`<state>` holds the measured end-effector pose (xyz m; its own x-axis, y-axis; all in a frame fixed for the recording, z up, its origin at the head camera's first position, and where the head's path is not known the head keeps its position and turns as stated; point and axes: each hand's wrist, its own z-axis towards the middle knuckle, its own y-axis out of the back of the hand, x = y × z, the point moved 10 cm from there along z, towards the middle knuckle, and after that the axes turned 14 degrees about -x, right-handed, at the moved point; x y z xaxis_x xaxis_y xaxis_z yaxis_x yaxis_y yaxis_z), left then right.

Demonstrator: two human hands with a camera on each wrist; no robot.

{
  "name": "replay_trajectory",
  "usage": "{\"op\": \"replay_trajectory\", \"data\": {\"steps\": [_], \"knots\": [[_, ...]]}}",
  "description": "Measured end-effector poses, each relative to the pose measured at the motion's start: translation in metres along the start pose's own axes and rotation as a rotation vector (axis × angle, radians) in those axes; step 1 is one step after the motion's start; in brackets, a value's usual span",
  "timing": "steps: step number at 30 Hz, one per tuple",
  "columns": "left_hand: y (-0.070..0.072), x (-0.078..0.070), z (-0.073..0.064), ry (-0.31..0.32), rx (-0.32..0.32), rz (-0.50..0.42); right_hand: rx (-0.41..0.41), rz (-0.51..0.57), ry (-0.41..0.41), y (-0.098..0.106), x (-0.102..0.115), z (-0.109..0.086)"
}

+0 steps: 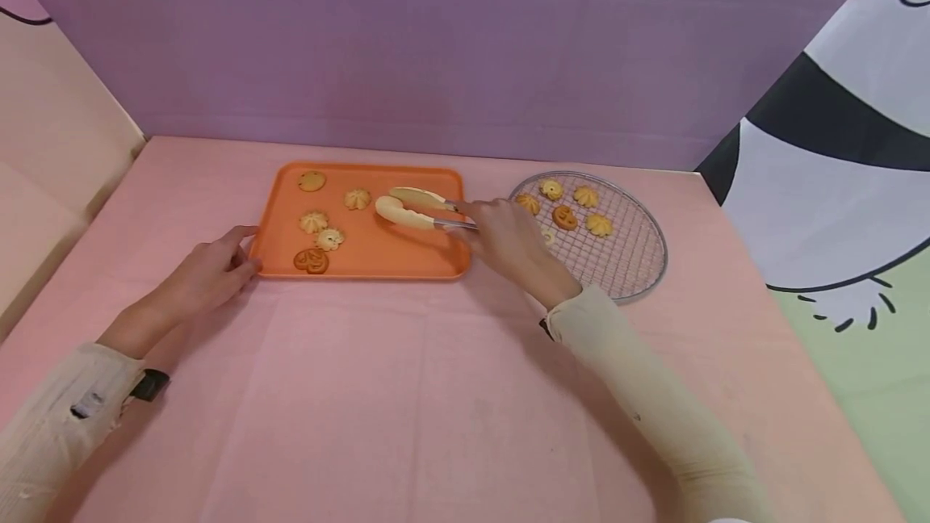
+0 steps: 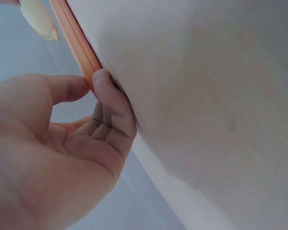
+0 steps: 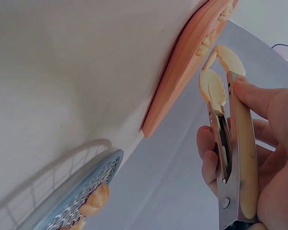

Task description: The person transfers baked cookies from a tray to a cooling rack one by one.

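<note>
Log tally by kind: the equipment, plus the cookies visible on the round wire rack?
Orange rectangular tray: 1
Metal tongs with cream-coloured tips: 1
Round metal wire rack: 1
Golden-to-pale cookies on it, one partly hidden: 5
Brown pretzel-shaped cookie on it: 1
Total visible: 9

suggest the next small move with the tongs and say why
Probably ease the tongs slightly left onto the nearest cookie: they look empty and end just right of it, over the tray. The right hand holds them, and the left hand grips the tray's edge, which should help keep it steady.
</note>
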<state>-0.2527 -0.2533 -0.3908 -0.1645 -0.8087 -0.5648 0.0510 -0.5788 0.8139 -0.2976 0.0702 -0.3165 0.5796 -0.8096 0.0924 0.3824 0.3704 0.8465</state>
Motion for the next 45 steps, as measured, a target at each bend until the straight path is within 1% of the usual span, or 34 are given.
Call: {"op": "replay_trajectory", "data": {"steps": [7,16,20,27,33,38,45], "knots": [[0.001,0.000,0.000,-0.009,-0.008,0.000,-0.024,-0.003,0.024,0.011,0.002,-0.009],[0.003,-0.002,-0.001,-0.017,-0.017,-0.004,-0.104,-0.005,0.080,0.027,0.005,-0.021],[0.003,-0.002,-0.001,-0.018,-0.017,-0.004,-0.119,-0.020,0.089,0.032,0.005,-0.026],[0.002,-0.003,-0.001,-0.019,-0.013,-0.006,-0.141,-0.033,0.077,0.040,-0.002,-0.035],[0.002,-0.003,0.000,-0.019,-0.015,-0.007,-0.180,-0.012,0.068,0.049,-0.008,-0.044],[0.001,-0.003,0.000,-0.016,-0.017,-0.011,-0.188,-0.001,0.055,0.055,-0.014,-0.051],[0.002,-0.003,-0.001,-0.016,-0.020,-0.017,-0.209,-0.037,0.046,0.065,-0.019,-0.060]]}}
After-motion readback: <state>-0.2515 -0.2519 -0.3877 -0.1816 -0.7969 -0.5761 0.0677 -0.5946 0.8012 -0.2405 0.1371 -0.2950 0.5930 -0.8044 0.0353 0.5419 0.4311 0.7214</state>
